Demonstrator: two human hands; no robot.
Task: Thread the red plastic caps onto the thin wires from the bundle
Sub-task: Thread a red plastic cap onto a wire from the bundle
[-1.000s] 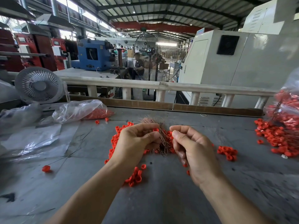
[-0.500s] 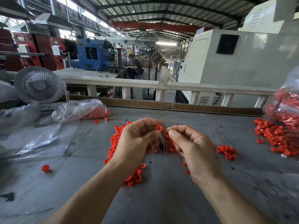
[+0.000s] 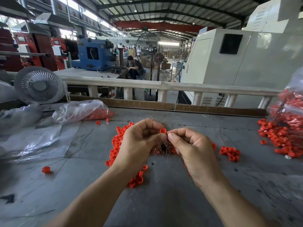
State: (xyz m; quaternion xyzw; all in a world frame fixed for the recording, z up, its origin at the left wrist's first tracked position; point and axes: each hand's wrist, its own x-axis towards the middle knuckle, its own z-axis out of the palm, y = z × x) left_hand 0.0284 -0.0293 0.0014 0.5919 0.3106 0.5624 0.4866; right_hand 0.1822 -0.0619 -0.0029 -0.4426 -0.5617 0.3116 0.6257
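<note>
1. The left hand (image 3: 139, 141) has its fingers curled and pinches one red cap (image 3: 163, 130) between the thumb and the forefinger, above the table (image 3: 164, 202).
2. The right hand (image 3: 195, 153) is curled too, and its thumb and forefinger meet just beside the cap. They seem to pinch a thin wire, but the wire itself is too fine to see there.
3. The wire bundle (image 3: 164, 147) lies on the table under and behind both hands; its coppery ends show between the hands and above the left knuckles.
4. Loose caps (image 3: 117, 145) lie in a pile to the left of the bundle, partly under the left wrist, and a smaller heap (image 3: 230, 153) lies to the right of the right hand.
5. One single cap (image 3: 46, 169) lies well apart, near the left edge.
6. A clear bag (image 3: 82, 110) with red caps inside lies at the far left, near a small white fan (image 3: 38, 85).
7. At the far right, a second bag (image 3: 290, 108) holds red caps, with many more spilled (image 3: 278, 135) in front of it.
</note>
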